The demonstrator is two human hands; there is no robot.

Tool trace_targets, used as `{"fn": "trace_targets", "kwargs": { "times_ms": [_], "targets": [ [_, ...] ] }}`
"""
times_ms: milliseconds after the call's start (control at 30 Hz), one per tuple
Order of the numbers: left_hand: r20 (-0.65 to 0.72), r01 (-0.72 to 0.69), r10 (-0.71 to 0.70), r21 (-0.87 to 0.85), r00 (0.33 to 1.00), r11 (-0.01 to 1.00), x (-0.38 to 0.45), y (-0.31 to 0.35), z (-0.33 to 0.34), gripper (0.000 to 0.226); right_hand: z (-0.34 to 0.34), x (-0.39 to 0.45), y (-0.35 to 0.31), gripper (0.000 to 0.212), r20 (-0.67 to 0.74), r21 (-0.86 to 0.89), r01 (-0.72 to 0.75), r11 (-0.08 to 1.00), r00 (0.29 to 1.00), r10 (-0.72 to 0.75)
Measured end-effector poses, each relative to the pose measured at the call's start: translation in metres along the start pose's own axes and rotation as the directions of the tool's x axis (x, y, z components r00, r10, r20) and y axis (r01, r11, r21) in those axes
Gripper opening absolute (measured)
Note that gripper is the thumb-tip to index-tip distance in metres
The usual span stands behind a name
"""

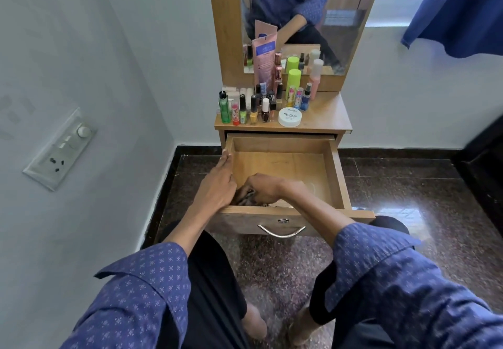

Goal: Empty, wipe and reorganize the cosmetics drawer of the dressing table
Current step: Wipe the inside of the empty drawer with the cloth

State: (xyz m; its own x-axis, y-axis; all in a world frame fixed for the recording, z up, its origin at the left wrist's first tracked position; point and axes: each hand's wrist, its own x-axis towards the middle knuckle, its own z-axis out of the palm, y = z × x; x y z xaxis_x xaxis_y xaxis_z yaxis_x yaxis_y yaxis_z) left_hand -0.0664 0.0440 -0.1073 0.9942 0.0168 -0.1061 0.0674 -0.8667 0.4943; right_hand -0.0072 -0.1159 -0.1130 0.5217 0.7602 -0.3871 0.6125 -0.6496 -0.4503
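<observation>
— bare wood, that's nearly all the drawer (283, 158) shows now, pulled right out in the middle of the frame. so the emptying looks done to me.

— and the cosmetics?

— crowded on the tabletop (326, 114) just above it: a green bottle (224, 108) at the left end, nail polish bottles (258, 109) in a row, a white jar (290, 117) marked nail polish, a lime-green can (294, 82) and a pink box (264, 60) leaning against the mirror (340, 35).

— so it's the wiping now?

— i'd judge so. the right hand (262, 186) is down in the near left corner of the drawer, fingers curled round a dark patterned cloth (246, 195) (bunched up, i can't make out much of it) pressed against the bottom. the left hand (219, 182) lies with straight fingers along the drawer's left wall, fingertips at the rim, steadying it i suppose.

— how much is wiped?

— can't tell; the wood looks the same all over. there's a pale thing (283, 203) low against the front wall, half hidden by the wrist, which i can't identify.

— and what's left?

— finishing the wipe, i'd say, then the whole reorganizing: nothing from the tabletop is back inside yet.
</observation>
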Motion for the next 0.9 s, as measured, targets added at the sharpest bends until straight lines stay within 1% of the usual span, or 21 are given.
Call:
{"fn": "trace_targets", "kwargs": {
  "times_ms": [67, 100, 167, 200, 267, 300, 333, 367, 400, 467, 533, 600, 667, 700, 767, 800, 833, 867, 900],
  "targets": [
    [0.007, -0.002, 0.002, 0.018, 1.000, 1.000, -0.001, 0.001, -0.001, 0.060, -0.010, -0.001, 0.002, 0.049, 0.006, -0.022, -0.020, 1.000, 1.000, 0.020],
    [0.010, -0.003, 0.003, 0.029, 1.000, 1.000, -0.002, 0.001, -0.001, 0.060, -0.013, -0.001, 0.006, 0.049, -0.019, -0.037, -0.039, 0.999, 0.999, 0.038],
    [0.017, 0.001, -0.001, 0.039, 1.000, 0.999, -0.001, 0.001, -0.001, 0.060, -0.020, -0.005, 0.014, 0.045, -0.137, -0.090, -0.124, 0.988, 0.984, 0.111],
    [0.023, 0.002, -0.003, 0.040, 1.000, 0.999, -0.001, 0.001, 0.000, 0.060, -0.023, -0.006, 0.022, 0.042, -0.230, -0.094, -0.200, 0.975, 0.958, 0.174],
    [0.029, -0.003, 0.002, 0.045, 1.000, 0.999, -0.001, 0.001, 0.000, 0.060, -0.025, -0.010, 0.042, 0.033, -0.414, -0.061, -0.364, 0.929, 0.856, 0.309],
    [0.029, -0.004, 0.003, 0.053, 1.000, 0.999, -0.001, 0.001, 0.000, 0.060, -0.025, -0.011, 0.051, 0.032, -0.470, -0.049, -0.424, 0.904, 0.809, 0.353],
    [0.028, -0.002, 0.001, 0.062, 1.000, 0.998, -0.001, 0.001, -0.001, 0.060, -0.024, -0.012, 0.057, 0.035, -0.502, -0.036, -0.457, 0.889, 0.777, 0.379],
    [0.026, 0.000, -0.002, 0.073, 1.000, 0.997, -0.001, 0.002, -0.001, 0.060, -0.023, -0.011, 0.061, 0.038, -0.501, -0.013, -0.466, 0.885, 0.769, 0.397],
    [0.021, 0.003, -0.005, 0.080, 1.000, 0.997, -0.001, 0.003, -0.001, 0.060, -0.023, -0.011, 0.060, 0.040, -0.478, -0.007, -0.461, 0.887, 0.781, 0.402],
    [0.014, 0.002, -0.004, 0.086, 1.000, 0.996, -0.001, 0.005, -0.001, 0.059, -0.020, -0.007, 0.053, 0.040, -0.406, -0.032, -0.419, 0.908, 0.835, 0.371],
    [0.013, 0.000, -0.002, 0.090, 1.000, 0.996, -0.001, 0.006, -0.001, 0.058, -0.014, -0.007, 0.042, 0.047, -0.296, -0.028, -0.303, 0.953, 0.913, 0.282],
    [0.007, -0.001, 0.000, 0.098, 1.000, 0.995, -0.002, 0.006, -0.001, 0.059, -0.006, -0.011, 0.031, 0.061, -0.152, 0.011, -0.131, 0.991, 0.980, 0.132],
    [0.002, -0.004, 0.004, 0.105, 1.000, 0.994, -0.003, 0.005, 0.000, 0.060, -0.001, -0.018, 0.024, 0.063, -0.030, 0.031, -0.021, 0.999, 0.999, 0.022],
    [0.003, -0.005, 0.004, 0.107, 1.000, 0.994, -0.002, 0.004, 0.000, 0.060, -0.003, -0.021, 0.025, 0.060, 0.005, 0.050, -0.010, 0.999, 1.000, 0.010],
    [0.014, -0.009, 0.007, 0.109, 1.000, 0.994, -0.003, 0.003, 0.000, 0.059, -0.012, -0.025, 0.036, 0.050, 0.050, 0.093, -0.061, 0.994, 0.997, 0.057],
    [0.018, -0.013, 0.011, 0.110, 1.000, 0.994, -0.003, 0.002, -0.001, 0.059, -0.017, -0.027, 0.045, 0.045, 0.045, 0.094, -0.098, 0.991, 0.995, 0.094],
    [0.018, -0.013, 0.012, 0.108, 1.000, 0.994, -0.003, 0.003, -0.001, 0.059, -0.023, -0.030, 0.054, 0.041, -0.003, 0.081, -0.133, 0.988, 0.991, 0.134],
    [0.019, -0.011, 0.009, 0.108, 1.000, 0.994, -0.003, 0.003, -0.001, 0.059, -0.027, -0.034, 0.063, 0.038, -0.097, 0.068, -0.183, 0.981, 0.977, 0.189],
    [0.021, -0.008, 0.006, 0.109, 1.000, 0.994, -0.003, 0.004, -0.001, 0.059, -0.028, -0.038, 0.074, 0.035, -0.226, 0.064, -0.250, 0.966, 0.939, 0.258]
  ]
}}
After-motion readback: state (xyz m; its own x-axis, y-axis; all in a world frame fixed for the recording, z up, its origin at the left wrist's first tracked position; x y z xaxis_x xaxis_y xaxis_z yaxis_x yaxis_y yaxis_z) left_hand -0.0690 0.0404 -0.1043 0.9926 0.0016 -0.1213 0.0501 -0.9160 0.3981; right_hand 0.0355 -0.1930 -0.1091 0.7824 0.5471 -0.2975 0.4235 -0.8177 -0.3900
